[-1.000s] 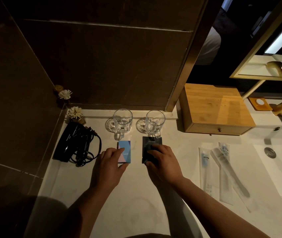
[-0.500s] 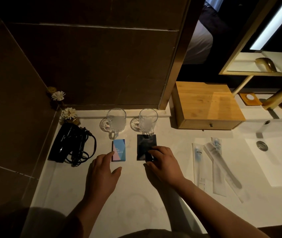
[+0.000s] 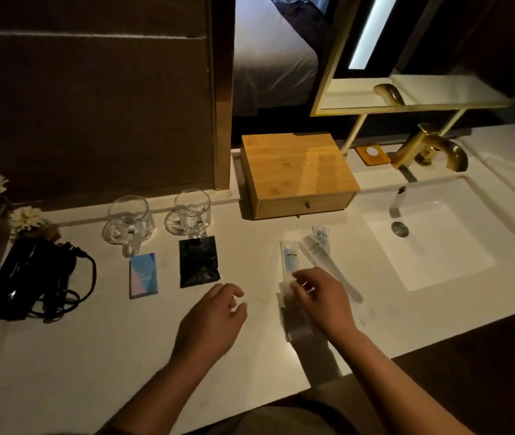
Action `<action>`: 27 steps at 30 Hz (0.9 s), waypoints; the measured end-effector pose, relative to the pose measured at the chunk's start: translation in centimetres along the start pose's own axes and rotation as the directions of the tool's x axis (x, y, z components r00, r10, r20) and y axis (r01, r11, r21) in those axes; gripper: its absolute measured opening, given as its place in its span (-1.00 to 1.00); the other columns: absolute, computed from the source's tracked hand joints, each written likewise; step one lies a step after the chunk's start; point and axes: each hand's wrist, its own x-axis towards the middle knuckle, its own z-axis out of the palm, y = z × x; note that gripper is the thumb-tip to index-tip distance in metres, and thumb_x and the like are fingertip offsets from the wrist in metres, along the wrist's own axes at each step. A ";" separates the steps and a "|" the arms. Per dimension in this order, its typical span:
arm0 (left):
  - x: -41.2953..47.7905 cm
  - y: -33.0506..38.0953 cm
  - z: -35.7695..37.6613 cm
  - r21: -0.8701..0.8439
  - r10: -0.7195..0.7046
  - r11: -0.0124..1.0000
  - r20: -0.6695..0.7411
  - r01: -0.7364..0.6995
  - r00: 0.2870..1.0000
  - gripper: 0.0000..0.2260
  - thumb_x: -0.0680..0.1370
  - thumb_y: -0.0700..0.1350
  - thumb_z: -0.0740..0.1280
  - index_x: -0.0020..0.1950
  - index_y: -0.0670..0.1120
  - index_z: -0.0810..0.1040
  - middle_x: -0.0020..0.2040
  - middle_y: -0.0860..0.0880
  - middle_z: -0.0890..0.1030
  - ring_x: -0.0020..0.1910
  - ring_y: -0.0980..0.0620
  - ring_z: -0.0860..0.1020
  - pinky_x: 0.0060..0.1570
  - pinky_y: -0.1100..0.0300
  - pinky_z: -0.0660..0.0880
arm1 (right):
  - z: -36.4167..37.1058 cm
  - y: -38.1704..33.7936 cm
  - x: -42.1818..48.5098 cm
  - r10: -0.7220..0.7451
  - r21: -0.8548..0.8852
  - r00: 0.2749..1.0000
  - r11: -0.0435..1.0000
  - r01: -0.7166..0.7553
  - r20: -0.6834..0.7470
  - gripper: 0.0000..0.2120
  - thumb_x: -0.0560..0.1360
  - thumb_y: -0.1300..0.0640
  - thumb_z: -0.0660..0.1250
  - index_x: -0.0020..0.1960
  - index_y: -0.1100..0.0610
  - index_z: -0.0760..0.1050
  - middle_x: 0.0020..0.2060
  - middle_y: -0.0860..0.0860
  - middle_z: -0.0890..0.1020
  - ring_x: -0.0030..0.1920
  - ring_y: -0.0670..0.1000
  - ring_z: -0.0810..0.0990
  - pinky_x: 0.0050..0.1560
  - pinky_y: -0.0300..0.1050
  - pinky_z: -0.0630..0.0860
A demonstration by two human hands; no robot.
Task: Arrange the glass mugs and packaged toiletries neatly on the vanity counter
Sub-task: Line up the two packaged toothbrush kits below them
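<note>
White counter [image 3: 61, 356], dim light. Two glass mugs [image 3: 130, 222] at back wall, blue packet [image 3: 143, 275] and black sachet [image 3: 199, 262] just in front. Right hand [image 3: 322, 296] over clear toiletry packets [image 3: 290, 259], grip unclear; left hand [image 3: 212, 318] loosely curled, empty.

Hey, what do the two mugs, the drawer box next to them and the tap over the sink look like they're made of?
The left mug and the right mug look like clear glass: the counter shows through them. The drawer box looks like light bamboo or wood, matte, with visible grain and a small dark knob. The tap looks like metal in a brushed gold or brass finish; it catches soft highlights.
</note>
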 end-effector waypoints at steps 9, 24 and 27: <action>4.4 8.2 6.0 0.106 -0.119 0.988 0.088 0.109 0.989 -0.42 0.41 0.37 0.22 0.32 0.07 0.43 0.18 0.01 0.56 0.09 -0.03 0.59 -0.03 0.03 0.58 | -5.2 6.9 1.9 0.094 -0.183 0.995 0.979 -0.087 0.028 -0.73 0.53 -0.02 0.32 0.20 0.00 0.56 0.03 0.00 0.60 -0.01 0.04 0.59 -0.09 0.01 0.58; 5.8 9.6 8.3 0.260 -0.155 0.955 0.024 0.143 0.988 -0.66 0.50 -0.07 0.28 0.27 -0.10 0.45 0.05 -0.13 0.64 -0.05 -0.15 0.62 -0.10 0.01 0.59 | -5.8 11.6 2.6 0.130 -0.233 0.991 0.963 -0.135 -0.035 -0.91 0.58 0.02 0.24 0.04 0.00 0.47 -0.12 -0.04 0.51 -0.26 0.00 0.50 -0.32 -0.10 0.49; 5.7 9.5 8.2 0.247 -0.139 0.960 0.026 0.128 0.990 -0.70 0.49 -0.08 0.26 0.21 -0.08 0.49 -0.01 -0.09 0.64 -0.12 -0.12 0.60 -0.15 0.04 0.58 | -5.4 10.7 2.8 0.043 -0.273 0.999 0.961 -0.050 -0.032 -0.88 0.58 0.01 0.24 0.04 0.00 0.52 -0.07 -0.04 0.56 -0.14 0.01 0.55 -0.25 -0.05 0.55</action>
